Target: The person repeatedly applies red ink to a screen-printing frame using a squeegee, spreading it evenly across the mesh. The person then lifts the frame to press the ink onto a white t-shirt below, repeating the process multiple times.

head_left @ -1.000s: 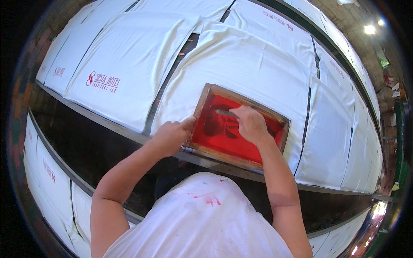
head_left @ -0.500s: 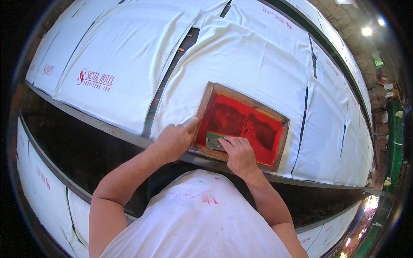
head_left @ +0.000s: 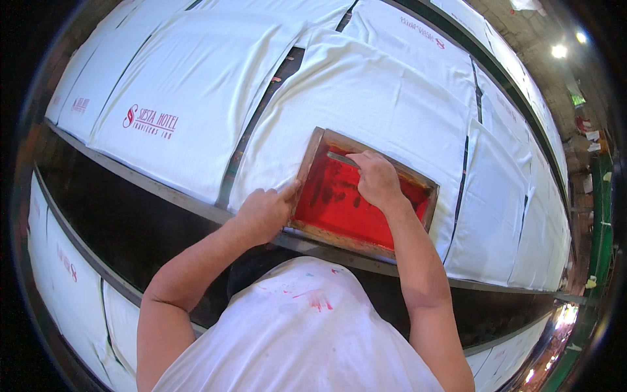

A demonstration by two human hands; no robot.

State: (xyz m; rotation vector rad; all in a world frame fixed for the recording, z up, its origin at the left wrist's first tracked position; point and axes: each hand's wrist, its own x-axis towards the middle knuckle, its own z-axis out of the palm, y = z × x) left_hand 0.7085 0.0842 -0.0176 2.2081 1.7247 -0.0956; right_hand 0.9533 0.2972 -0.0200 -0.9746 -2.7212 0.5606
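A wooden screen-printing frame (head_left: 431, 202) lies on a white cloth (head_left: 366, 91), its mesh coated in red ink (head_left: 336, 209) with darker patches. My left hand (head_left: 266, 210) grips the left side of the frame near its lower corner. Inside the frame, toward the upper left, my right hand (head_left: 377, 179) holds a flat squeegee (head_left: 338, 157), partly hidden by my fingers.
More white cloths (head_left: 176, 91), some with red printed logos, cover the long curved-looking table, separated by dark gaps. A dark metal edge (head_left: 150, 179) runs along the front. A lower row of cloth-covered boards (head_left: 68, 274) is behind me at left. Lights and green metalwork appear at the right.
My right hand with the squeegee moved down to the frame's lower left half a second ago, exposing darker ink, and is now back up near the top edge, leaving brighter red. My left hand stayed put.
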